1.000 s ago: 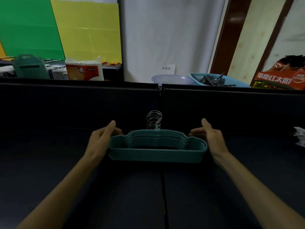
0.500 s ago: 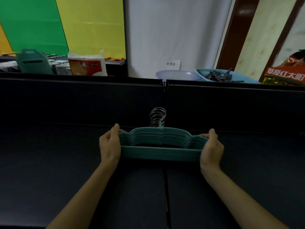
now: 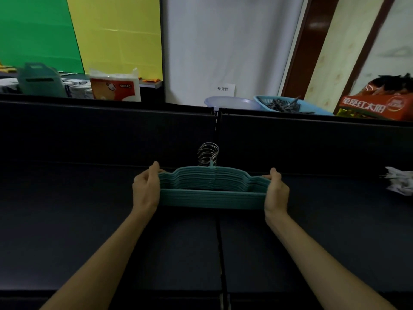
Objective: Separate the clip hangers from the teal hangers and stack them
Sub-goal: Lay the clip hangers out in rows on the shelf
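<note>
A stack of several teal hangers (image 3: 212, 199) lies in the middle of the dark table (image 3: 89, 220), its bunched metal hooks (image 3: 207, 154) pointing away from me. My left hand (image 3: 145, 191) grips the stack's left end, thumb on top. At the right end my right hand (image 3: 276, 193) grips the stack the same way. White clip hangers (image 3: 400, 183) lie at the table's far right edge, partly cut off by the frame.
A black partition wall (image 3: 111, 135) rises behind the table. Beyond it stand a pale bowl (image 3: 232, 102), a blue basket of dark clips (image 3: 288, 106), a red snack box (image 3: 377, 106), a tissue pack (image 3: 115, 88) and a teal holder (image 3: 40, 80).
Both hands have gone from touching the stack's ends with loose fingers to gripping them. The stack sits squared between my palms.
</note>
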Available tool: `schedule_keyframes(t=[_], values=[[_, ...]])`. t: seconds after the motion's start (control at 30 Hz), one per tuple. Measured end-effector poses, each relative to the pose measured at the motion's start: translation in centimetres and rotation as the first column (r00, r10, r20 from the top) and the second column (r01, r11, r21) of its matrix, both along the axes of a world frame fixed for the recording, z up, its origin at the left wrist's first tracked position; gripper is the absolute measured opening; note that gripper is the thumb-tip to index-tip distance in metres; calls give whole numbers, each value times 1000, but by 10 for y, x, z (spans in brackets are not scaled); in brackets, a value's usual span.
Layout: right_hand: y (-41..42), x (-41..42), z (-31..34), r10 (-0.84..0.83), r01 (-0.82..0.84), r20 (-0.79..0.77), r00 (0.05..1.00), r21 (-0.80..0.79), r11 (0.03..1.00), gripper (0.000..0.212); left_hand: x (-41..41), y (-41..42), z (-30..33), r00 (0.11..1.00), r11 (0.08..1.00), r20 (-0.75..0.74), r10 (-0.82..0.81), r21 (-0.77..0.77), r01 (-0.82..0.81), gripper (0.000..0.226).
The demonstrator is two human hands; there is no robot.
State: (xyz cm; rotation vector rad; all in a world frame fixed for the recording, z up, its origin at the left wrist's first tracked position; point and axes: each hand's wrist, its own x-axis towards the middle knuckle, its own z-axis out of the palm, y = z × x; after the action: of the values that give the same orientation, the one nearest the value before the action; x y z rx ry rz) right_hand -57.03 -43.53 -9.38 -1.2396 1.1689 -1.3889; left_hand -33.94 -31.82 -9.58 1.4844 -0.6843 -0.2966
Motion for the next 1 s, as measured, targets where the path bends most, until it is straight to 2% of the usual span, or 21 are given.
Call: schedule_keyframes(t=[0.07,0.13,0.17,0.2,0.27,0.3,0.37,0.5,0.6,0.83,1.0], values=[[-2,-9,1,79,-80,-89,993,-15,997,41,8,6,0,993,996,86,-81,46,78,35],[-2,-23,3,90,-99,-133,987,-65,993,30,13,14,4,972,993,207,-108,69,96,26],[0,-31,3,77,-95,-160,984,-105,990,25,14,17,7,948,993,300,-103,79,83,29],[2,-39,5,63,-99,-221,973,-156,983,21,13,19,10,902,995,424,-88,88,56,35],[7,-58,8,25,-156,-444,896,-260,953,26,4,20,20,729,992,681,-62,120,-28,48],[10,-67,10,-8,-196,-557,830,-306,932,37,-5,20,24,643,990,763,-66,131,-53,50],[18,-82,17,-94,-278,-730,677,-372,886,57,-28,18,30,528,983,843,-105,169,-73,53],[31,-109,29,-312,-376,-860,404,-467,800,72,-86,9,31,363,960,903,-230,271,-67,58],[34,-143,31,-368,-396,-887,278,-455,798,74,-135,-1,31,286,938,904,-317,343,-46,58],[15,-282,29,-323,-341,-938,128,-348,874,78,-277,-40,24,219,889,871,-439,457,-33,65],[-3,-401,17,-289,-264,-950,113,-310,913,75,-378,-75,12,220,869,844,-489,494,35,67]])
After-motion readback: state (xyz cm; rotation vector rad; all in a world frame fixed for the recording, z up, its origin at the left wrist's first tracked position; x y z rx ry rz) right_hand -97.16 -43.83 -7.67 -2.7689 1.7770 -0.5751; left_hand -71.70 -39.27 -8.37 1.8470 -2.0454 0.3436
